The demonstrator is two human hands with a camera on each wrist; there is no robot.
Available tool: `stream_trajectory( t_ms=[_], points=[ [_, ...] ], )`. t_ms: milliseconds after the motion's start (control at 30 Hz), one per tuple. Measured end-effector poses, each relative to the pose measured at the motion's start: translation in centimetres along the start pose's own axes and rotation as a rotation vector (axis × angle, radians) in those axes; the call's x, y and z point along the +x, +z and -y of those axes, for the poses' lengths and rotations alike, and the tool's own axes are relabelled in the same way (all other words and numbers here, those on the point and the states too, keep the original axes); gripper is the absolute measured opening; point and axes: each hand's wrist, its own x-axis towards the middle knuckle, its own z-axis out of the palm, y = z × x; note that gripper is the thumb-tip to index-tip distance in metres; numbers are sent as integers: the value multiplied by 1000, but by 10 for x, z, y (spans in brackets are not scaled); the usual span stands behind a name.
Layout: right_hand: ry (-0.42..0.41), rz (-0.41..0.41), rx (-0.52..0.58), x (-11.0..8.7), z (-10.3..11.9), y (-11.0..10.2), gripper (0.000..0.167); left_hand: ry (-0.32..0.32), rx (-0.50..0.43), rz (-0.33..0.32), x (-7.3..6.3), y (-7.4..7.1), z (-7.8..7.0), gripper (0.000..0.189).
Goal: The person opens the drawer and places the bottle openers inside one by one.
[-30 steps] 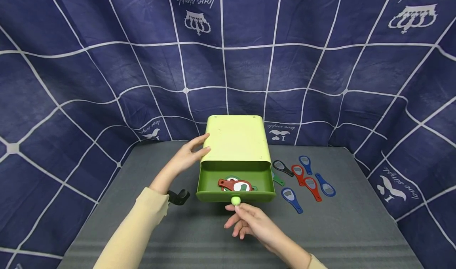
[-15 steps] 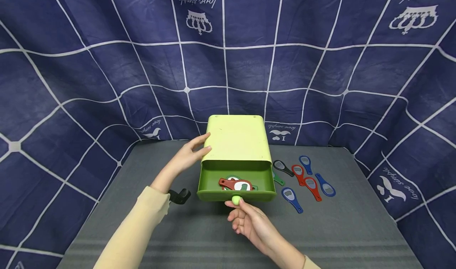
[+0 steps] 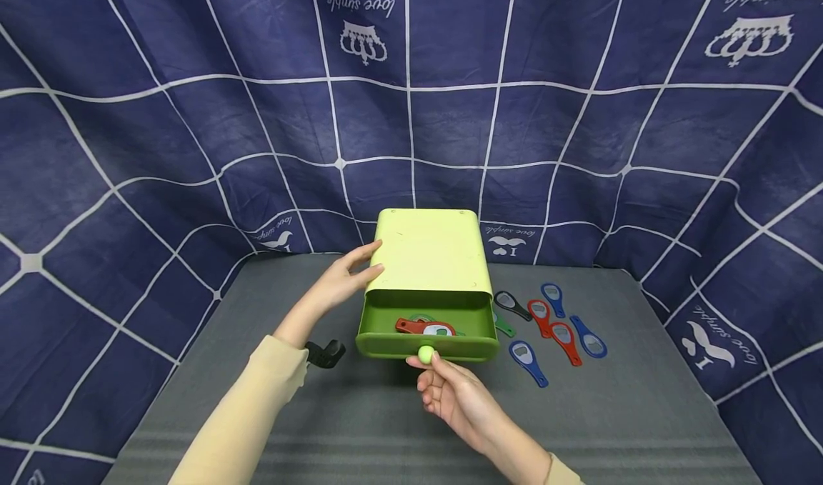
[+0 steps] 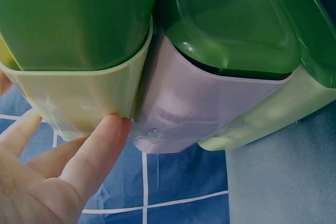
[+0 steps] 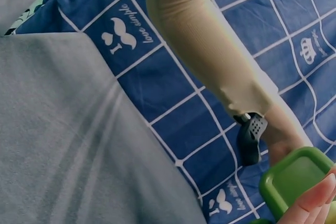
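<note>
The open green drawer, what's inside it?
In the head view, a red bottle opener lies over at least one green opener. The drawer's front panel hides their near edges, and the yellow housing covers the back, so anything there can't be seen.

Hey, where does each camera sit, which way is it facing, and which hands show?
Head: worn on the head, facing forward and down at the open drawer; left hand and right hand show.
Left wrist: worn there, facing the yellow casing; left fingers show, touching it.
Right wrist: worn there, facing the grey tabletop and left sleeve; right fingertips show.
Shared: head and right wrist both show the left sleeve.
</note>
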Motion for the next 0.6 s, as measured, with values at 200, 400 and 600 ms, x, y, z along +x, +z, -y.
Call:
stream_trajectory(
  t_ms=[200,400,600],
  points=[
    [-12,-20,-11,11,7,-3,55,0,3,4,1,-1,2,62],
    [-24,-48,-21,26,18,-8,58,-14,-8,8,0,0,4,63],
    [-47,-73,-46,38,26,-13,58,3,-14,0,0,1,1,62]
  ],
)
